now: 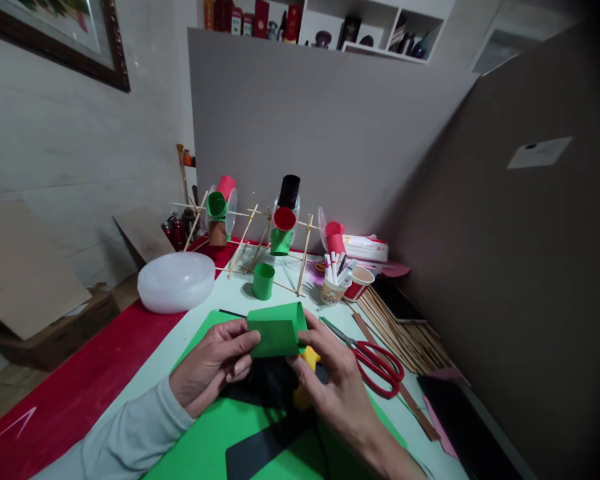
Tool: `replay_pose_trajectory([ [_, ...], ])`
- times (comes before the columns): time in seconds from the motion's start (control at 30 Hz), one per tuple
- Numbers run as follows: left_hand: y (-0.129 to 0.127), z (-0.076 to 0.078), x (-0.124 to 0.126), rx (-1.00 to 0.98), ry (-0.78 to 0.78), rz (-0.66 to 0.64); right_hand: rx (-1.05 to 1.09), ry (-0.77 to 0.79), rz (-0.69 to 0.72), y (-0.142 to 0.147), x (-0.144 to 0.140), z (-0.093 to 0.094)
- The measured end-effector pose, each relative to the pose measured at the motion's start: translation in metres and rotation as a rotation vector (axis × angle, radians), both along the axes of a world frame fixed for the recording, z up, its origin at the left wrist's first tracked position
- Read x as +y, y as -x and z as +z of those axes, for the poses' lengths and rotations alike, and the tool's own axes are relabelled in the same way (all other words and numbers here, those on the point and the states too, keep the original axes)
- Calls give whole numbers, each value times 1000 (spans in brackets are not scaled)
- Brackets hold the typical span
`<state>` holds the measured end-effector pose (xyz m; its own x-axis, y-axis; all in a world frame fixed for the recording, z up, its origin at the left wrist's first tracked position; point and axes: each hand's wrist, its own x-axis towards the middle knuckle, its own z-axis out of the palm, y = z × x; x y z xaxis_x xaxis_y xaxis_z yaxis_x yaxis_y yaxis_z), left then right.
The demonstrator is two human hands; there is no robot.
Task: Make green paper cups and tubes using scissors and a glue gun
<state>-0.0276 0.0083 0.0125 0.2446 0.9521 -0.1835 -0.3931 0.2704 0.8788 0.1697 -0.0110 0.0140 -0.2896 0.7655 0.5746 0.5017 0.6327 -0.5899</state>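
Note:
A green paper tube (275, 333), rolled from a sheet with its seam facing me, is held level between my two hands. My left hand (215, 363) pinches its left end between thumb and fingers. At the right end, my right hand (330, 367) grips the open rim. Beneath the tube lies a yellow and black tool (310, 360), mostly hidden by my right hand. Green sheets (190, 433) and a black piece (265, 443) lie under my hands. Red-handled scissors (380, 370) rest open to the right of my right hand.
Stick frames (307, 253) carrying coloured paper tubes stand at the back. Before them is a small green cup-like tube (263, 281). Left is a round translucent stack (176, 282); right are a cup of markers (334, 291), another paper cup (360, 280) and bamboo sticks (405, 333).

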Motion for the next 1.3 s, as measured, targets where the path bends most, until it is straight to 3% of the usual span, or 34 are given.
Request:
replay_pose_trajectory([
  [0.13,0,-4,-1,3,16,21,11,24,-21,-2,-2,-2],
  [0.43,-4,-6,-8,76,60,-45,71,-257,-53,5,-8,0],
  [0.73,-9,-4,-14,96,21,-100,61,-224,-80,8,-17,5],
  [0.97,-8,-6,-16,86,-16,-1,64,-140,-99,7,-19,7],
  [1.3,-13,-2,-17,12,80,-64,86,-84,-120,4,-15,4],
])
